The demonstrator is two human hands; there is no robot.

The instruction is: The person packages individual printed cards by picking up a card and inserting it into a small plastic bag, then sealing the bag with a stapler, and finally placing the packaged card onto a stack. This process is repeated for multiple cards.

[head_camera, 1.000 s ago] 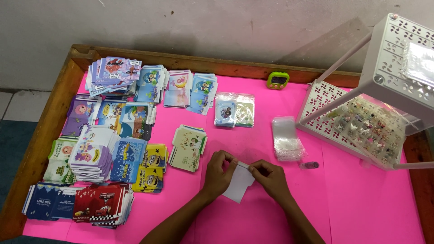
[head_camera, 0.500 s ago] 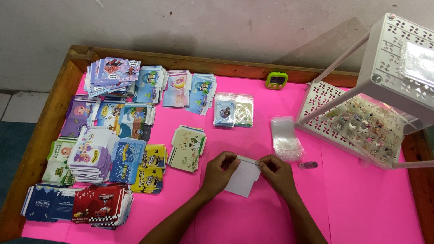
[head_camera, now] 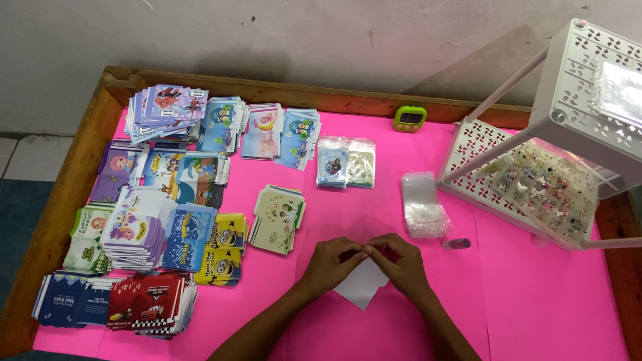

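My left hand (head_camera: 332, 263) and my right hand (head_camera: 400, 263) meet over the pink table top (head_camera: 535, 301), fingertips pinched together on the top edge of a small white card or envelope (head_camera: 362, 286). The white piece hangs below both hands, tilted like a diamond. A stack of clear plastic sleeves (head_camera: 422, 203) lies just beyond my right hand. A small pile of pale green cartoon cards (head_camera: 277, 218) lies to the left of my left hand.
Several stacks of colourful cartoon cards (head_camera: 167, 200) cover the left half of the table. Two bagged cards (head_camera: 346, 162) lie in the middle, a green timer (head_camera: 410, 118) at the back. A white perforated rack (head_camera: 535, 174) holding small trinkets stands right. A small bottle (head_camera: 456, 244) lies beside the sleeves.
My hands have drawn closer together until the fingertips meet on the white piece's top edge. The white piece now hangs lower and tilted.
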